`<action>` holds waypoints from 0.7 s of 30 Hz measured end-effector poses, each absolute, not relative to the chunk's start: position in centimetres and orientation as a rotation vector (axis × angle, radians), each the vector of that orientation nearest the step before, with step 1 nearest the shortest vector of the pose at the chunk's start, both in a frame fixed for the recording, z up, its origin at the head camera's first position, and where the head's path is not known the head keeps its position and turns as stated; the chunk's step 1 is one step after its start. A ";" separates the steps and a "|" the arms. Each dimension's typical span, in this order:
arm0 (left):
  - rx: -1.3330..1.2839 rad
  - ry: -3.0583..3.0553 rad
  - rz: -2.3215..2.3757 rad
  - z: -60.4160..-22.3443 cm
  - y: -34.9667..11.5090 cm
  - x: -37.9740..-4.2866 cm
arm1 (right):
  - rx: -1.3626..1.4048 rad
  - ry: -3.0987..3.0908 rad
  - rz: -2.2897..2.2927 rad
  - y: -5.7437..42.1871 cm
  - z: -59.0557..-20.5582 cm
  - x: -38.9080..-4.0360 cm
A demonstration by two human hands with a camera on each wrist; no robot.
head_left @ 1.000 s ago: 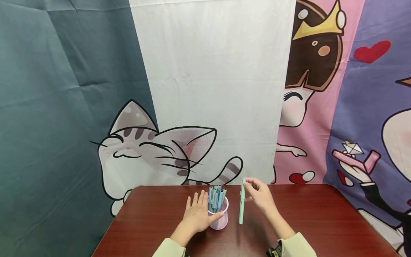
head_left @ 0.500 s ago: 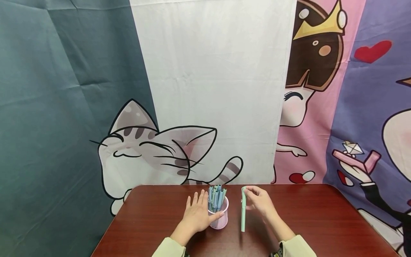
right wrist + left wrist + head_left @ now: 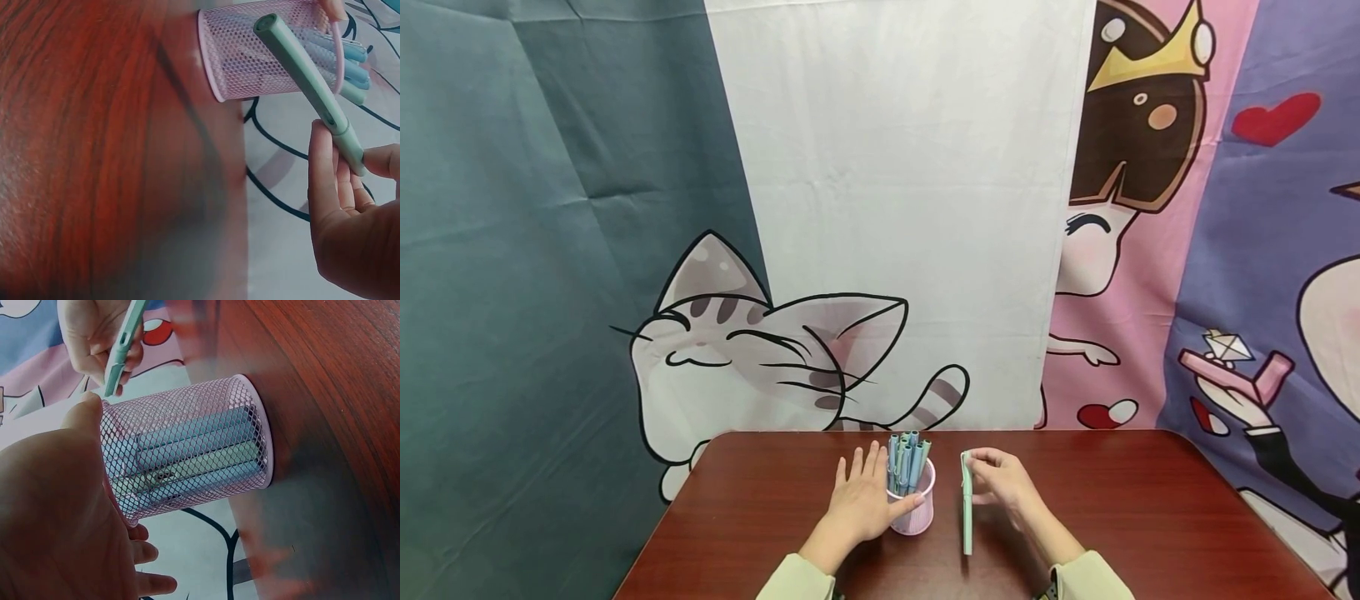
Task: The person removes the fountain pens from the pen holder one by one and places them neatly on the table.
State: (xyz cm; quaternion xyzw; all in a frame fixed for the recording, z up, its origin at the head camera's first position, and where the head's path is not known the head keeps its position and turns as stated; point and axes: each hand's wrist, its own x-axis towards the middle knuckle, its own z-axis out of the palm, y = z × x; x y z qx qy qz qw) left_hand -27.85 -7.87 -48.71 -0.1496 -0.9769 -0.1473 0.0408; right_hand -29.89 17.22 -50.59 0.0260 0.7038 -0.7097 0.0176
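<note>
A pink mesh pen holder (image 3: 914,522) stands upright on the table, with several blue and green pens (image 3: 907,463) in it. My left hand (image 3: 859,498) is against its left side, fingers straight and spread. In the left wrist view the thumb (image 3: 84,414) lies at the rim of the holder. To the right of the holder, my right hand (image 3: 1006,482) pinches a mint-green pen (image 3: 967,523) near its upper end. The pen hangs nearly vertical, apart from the holder. In the right wrist view its lower end (image 3: 267,24) points away from the fingers.
The dark red wooden table (image 3: 760,517) reaches back to a printed cloth (image 3: 887,208) with a cartoon cat and other figures. Its surface extends on both sides of the hands.
My right hand has lowered the mint-green pen toward the table, keeping it nearly upright. The left hand and the pen holder have stayed in place.
</note>
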 end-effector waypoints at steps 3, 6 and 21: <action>-0.457 -2.990 -0.447 -48.7 -7.8 -27.9 | 0.064 2.166 -2.184 17.2 -51.1 -30.0; -0.455 -2.987 -0.440 -48.8 -7.8 -28.0 | 0.065 2.161 -2.163 17.1 -51.5 -30.2; -0.450 -2.983 -0.444 -49.2 -7.8 -28.2 | 0.041 2.176 -2.045 17.0 -52.8 -30.5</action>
